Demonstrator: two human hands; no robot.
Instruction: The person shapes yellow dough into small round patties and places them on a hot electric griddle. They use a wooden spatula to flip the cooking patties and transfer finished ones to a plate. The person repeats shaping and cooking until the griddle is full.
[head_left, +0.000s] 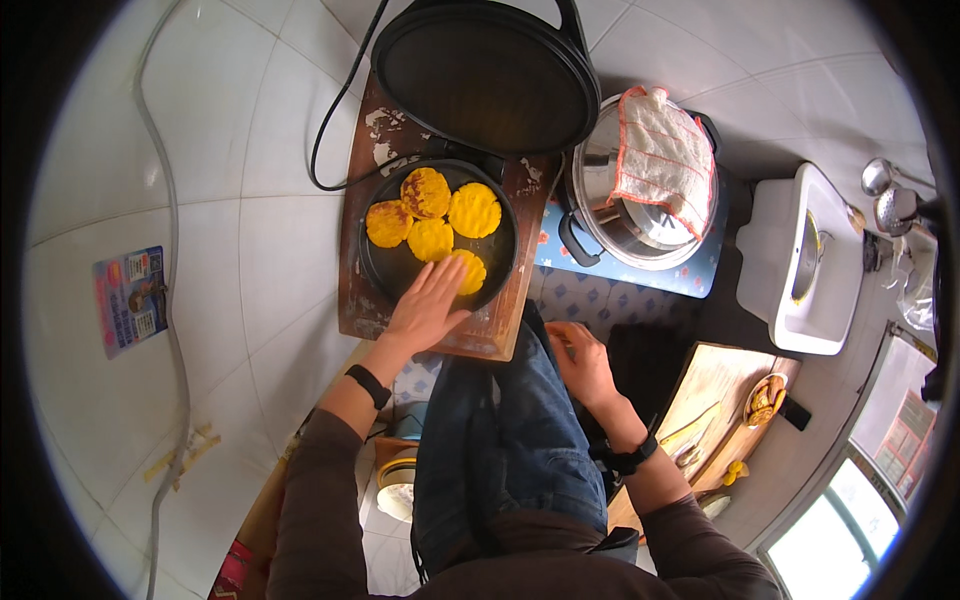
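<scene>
Several round yellow cakes lie in the black pan of an electric griddle (491, 277), its lid (491, 79) tilted up behind. Two of them, a browned cake (425, 193) and another browned cake (388, 223), show dark patches; the other cakes (475, 211) are plain yellow. My left hand (429, 307) reaches palm down over the front of the pan, its fingertips at the nearest cake (470, 273) and partly covering it; whether they press on it cannot be told. By my right thigh, my right hand (585, 364) hangs with loosely curled fingers and no object visible in it.
The griddle stands on a worn wooden table (480, 341) against a tiled wall. To its right is a lidded steel pot (592, 180) with a cloth (664, 157) on top. Further right are a white plastic basin (780, 300) and a wooden board (739, 367) holding a plate of food (765, 401).
</scene>
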